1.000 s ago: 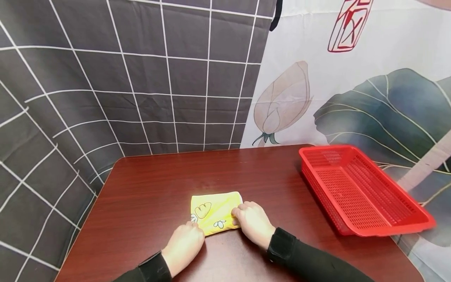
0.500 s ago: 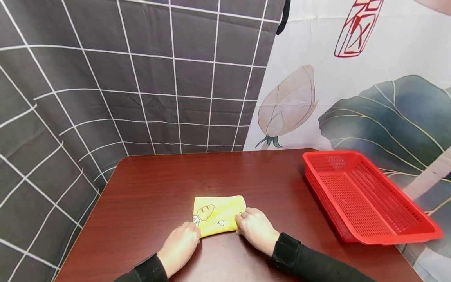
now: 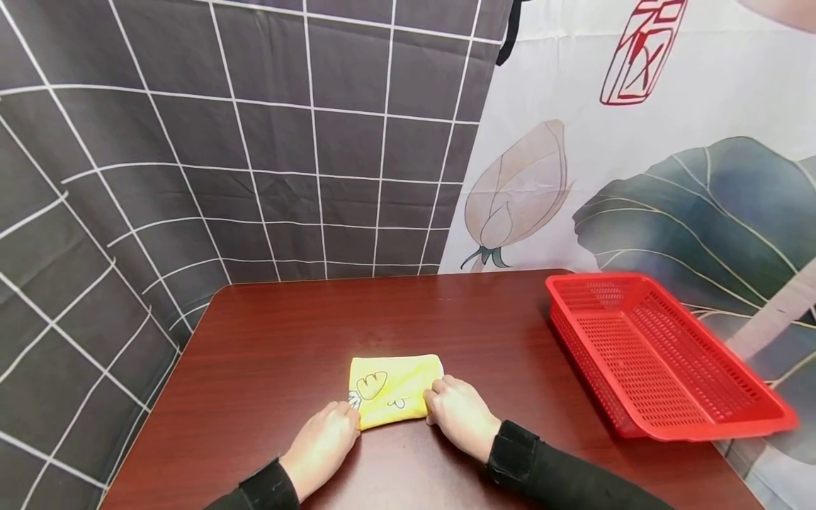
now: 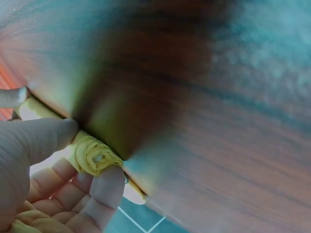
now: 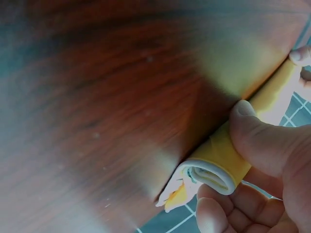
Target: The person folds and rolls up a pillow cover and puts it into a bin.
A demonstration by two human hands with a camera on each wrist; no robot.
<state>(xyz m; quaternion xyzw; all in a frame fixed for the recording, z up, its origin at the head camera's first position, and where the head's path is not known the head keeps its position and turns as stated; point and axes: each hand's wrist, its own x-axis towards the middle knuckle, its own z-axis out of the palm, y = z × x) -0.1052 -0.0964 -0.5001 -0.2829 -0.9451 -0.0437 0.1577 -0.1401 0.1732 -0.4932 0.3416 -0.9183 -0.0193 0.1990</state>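
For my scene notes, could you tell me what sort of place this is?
Probably a staged indoor work corner: a dark wooden table with printed curtains hung behind, a red basket, and a yellow cloth.

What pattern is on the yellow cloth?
The cloth is bright yellow with small carrot-like drawings outlined in dark lines and white. The head view shows it best.

Staged recording corner, not lived-in room: dark wooden table (image 3: 287,340) boxed in by hung cloth backdrops, grey grid sheet (image 3: 223,142) and lotus-print curtain (image 3: 637,177) (creases visible).
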